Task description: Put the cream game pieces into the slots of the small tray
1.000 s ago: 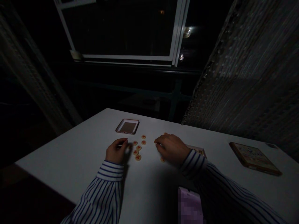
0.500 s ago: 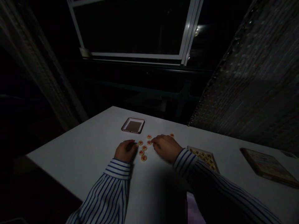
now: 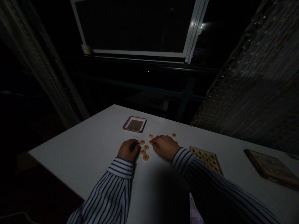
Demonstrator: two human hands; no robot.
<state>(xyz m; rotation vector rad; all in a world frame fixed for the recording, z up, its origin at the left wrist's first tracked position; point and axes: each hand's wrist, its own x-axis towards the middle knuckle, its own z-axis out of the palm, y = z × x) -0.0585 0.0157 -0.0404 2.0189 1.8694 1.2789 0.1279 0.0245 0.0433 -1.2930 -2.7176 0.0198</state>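
Observation:
Several round Chinese chess pieces (image 3: 145, 157) with red characters lie loosely grouped on the white table, between my two hands. My left hand (image 3: 128, 150) rests at the left of the group, its thumb and fingers closed at a piece whose edge barely shows at the fingertips. From the right, my right hand (image 3: 165, 147) reaches in with fingers pinched on another piece (image 3: 150, 142), partly covered by the fingertips. One more piece (image 3: 173, 135) lies beyond the right hand, and another peeks out behind its knuckles.
A shallow square box lid or tray (image 3: 135, 124) sits beyond the left hand. Right of my right forearm stands an open box (image 3: 206, 158) of pieces with dark characters. A flat picture-covered box (image 3: 271, 166) lies farther right. Beaded curtains (image 3: 254, 81) hang past the table's edge.
The view has shifted slightly. My right hand has drawn a little left relative to the table, uncovering part of a piece behind it. My left hand stays by the group.

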